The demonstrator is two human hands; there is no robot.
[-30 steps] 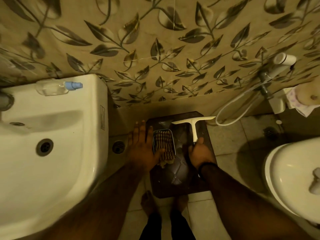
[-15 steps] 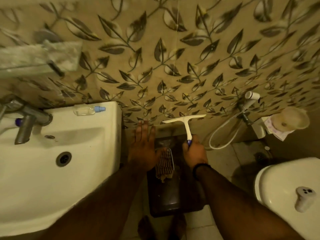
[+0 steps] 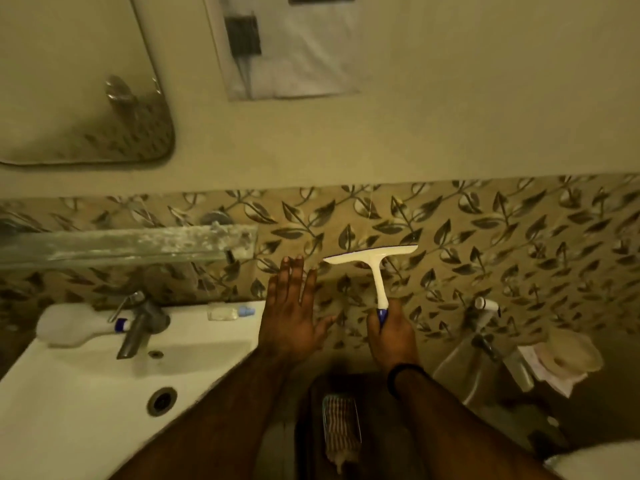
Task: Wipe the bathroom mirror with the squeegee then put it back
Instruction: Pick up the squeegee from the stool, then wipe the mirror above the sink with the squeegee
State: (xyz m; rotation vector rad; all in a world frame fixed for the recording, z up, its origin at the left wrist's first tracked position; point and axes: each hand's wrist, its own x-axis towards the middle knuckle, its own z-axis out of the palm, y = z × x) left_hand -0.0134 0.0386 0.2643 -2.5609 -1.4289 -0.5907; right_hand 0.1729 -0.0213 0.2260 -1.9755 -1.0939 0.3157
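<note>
The right hand (image 3: 393, 336) has its grip closed around the blue end of the white plastic squeegee (image 3: 375, 268), blade up by the leafy wall, probably ready for the rounded mirror (image 3: 83, 81) up left, while the left hand (image 3: 289, 317) stays flat, open and empty.

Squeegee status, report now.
Right hand shut on squeegee, blade up. Left hand open, empty. Mirror up left, unwiped; nothing between.
</note>
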